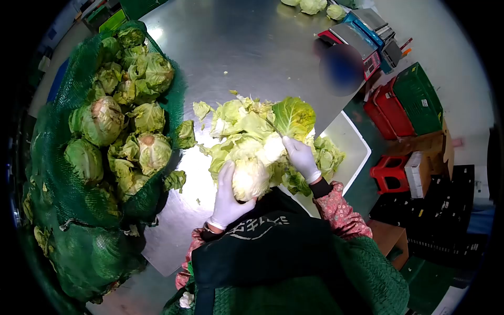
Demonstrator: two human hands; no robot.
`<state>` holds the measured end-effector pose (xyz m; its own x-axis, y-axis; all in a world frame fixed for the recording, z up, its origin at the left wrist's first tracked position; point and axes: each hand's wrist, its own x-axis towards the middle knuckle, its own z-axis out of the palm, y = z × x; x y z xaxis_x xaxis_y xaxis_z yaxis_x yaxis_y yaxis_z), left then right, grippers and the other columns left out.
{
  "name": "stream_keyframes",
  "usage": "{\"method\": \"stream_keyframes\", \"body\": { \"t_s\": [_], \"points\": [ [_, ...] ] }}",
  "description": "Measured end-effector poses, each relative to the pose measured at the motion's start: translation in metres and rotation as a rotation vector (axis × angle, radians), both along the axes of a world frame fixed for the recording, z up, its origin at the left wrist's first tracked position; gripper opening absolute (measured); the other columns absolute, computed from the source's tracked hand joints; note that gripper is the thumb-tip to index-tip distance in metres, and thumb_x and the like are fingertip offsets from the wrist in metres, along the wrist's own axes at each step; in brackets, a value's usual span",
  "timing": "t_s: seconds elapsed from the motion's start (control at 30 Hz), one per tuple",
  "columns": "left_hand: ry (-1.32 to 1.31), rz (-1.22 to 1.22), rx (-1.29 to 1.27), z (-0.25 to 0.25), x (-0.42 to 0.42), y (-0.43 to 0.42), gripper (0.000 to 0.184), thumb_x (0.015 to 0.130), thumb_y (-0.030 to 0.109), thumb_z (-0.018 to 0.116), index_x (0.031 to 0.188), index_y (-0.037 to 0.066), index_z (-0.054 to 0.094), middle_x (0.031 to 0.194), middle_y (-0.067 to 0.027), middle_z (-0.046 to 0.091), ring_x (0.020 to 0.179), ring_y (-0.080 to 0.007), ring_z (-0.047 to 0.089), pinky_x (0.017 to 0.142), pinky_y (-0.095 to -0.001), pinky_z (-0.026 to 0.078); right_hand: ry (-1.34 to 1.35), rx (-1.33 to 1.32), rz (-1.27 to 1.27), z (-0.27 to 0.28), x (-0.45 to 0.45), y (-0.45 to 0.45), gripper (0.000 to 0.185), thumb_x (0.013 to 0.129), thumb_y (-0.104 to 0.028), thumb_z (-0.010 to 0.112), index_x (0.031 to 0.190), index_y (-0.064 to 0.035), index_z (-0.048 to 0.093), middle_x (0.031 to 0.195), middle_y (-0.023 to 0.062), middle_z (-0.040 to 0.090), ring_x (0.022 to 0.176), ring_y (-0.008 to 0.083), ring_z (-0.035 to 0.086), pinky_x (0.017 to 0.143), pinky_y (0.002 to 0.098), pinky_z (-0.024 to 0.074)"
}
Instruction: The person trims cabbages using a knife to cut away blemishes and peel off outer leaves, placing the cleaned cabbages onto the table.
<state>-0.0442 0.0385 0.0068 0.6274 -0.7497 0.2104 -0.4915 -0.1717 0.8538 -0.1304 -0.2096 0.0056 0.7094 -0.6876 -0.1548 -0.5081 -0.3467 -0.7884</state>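
In the head view a pale, trimmed cabbage [251, 180] rests in my left hand [229, 197], whose gloved fingers wrap its side and underside. My right hand [301, 157], also in a white glove, is closed round a knife [273, 127]; its thin dark blade points up and left over a pile of loose cabbage leaves [239, 123], and its handle is hidden in my fist. A large green leaf [295, 118] lies just beyond the blade. Beneath my right wrist, more leaves [329, 157] sit in a white bin [362, 149].
A green mesh sack [47, 173] full of cabbages [107, 121] stands at the left on the metal table [210, 47]. Scales [354, 39] and several cabbages [313, 5] are at the far side. Crates [417, 100] and a red stool [389, 173] stand to the right.
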Motion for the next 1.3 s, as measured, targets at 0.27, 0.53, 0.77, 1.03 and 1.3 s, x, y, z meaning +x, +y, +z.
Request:
{"method": "stream_keyframes", "body": {
  "t_s": [0.27, 0.53, 0.77, 1.03, 1.3],
  "points": [
    [1.425, 0.087, -0.704, -0.005, 0.014, 0.031, 0.104, 0.069, 0.052, 0.073, 0.151, 0.005, 0.028, 0.146, -0.0217, 0.040, 0.135, -0.0369, 0.043, 0.114, -0.0512, 0.037, -0.011, 0.259, -0.134, -0.014, -0.018, -0.017, 0.042, 0.100, -0.040, 0.052, 0.090, -0.0022, 0.066, 0.066, 0.0099, 0.059, 0.062, 0.0220, 0.054, 0.065, 0.0345, 0.0455],
    [0.955, 0.232, -0.546, 0.012, 0.042, 0.023, 0.078, 0.089, 0.058, 0.057, 0.150, 0.016, 0.032, 0.147, -0.0144, 0.042, 0.134, -0.0367, 0.042, 0.107, -0.0599, 0.040, 0.256, -0.449, 0.068, 0.040, -0.015, -0.015, 0.040, 0.095, -0.039, 0.060, 0.121, -0.0085, 0.065, 0.080, 0.0145, 0.067, 0.070, 0.0300, 0.064, 0.065, 0.0370, 0.0498],
    [1.975, -0.140, -1.382, 0.026, 0.075, 0.001, 0.079, 0.089, 0.064, 0.045, 0.151, 0.018, 0.032, 0.152, -0.0153, 0.037, 0.137, -0.0404, 0.039, 0.102, -0.0598, 0.045, -0.349, 0.136, 0.101, 0.045, 0.035, 0.019, 0.036, 0.095, -0.024, 0.064, 0.127, -0.0070, 0.064, 0.079, 0.0073, 0.067, 0.056, 0.0142, 0.057, 0.052, 0.0300, 0.0450],
    [1.921, 0.079, -1.127, 0.034, 0.122, -0.070, 0.070, 0.092, 0.058, 0.045, 0.149, 0.017, 0.038, 0.153, -0.0110, 0.039, 0.138, -0.0340, 0.040, 0.110, -0.0545, 0.040, -0.320, 0.725, 0.029, 0.042, 0.042, 0.024, 0.031, 0.102, -0.019, 0.052, 0.124, -0.0002, 0.064, 0.064, -0.0038, 0.050, 0.046, 0.0022, 0.043, 0.042, 0.0210, 0.0338],
    [1.527, 0.199, -0.569, 0.029, 0.228, -0.233, 0.073, 0.088, 0.059, 0.048, 0.144, 0.013, 0.040, 0.146, -0.0156, 0.044, 0.132, -0.0349, 0.046, 0.103, -0.0589, 0.043, -0.334, 0.725, -0.218, 0.035, 0.024, -0.032, 0.029, 0.102, -0.018, 0.051, 0.113, 0.0037, 0.067, 0.062, -0.0045, 0.050, 0.046, 0.0034, 0.042, 0.044, 0.0214, 0.0329]
  ]
}}
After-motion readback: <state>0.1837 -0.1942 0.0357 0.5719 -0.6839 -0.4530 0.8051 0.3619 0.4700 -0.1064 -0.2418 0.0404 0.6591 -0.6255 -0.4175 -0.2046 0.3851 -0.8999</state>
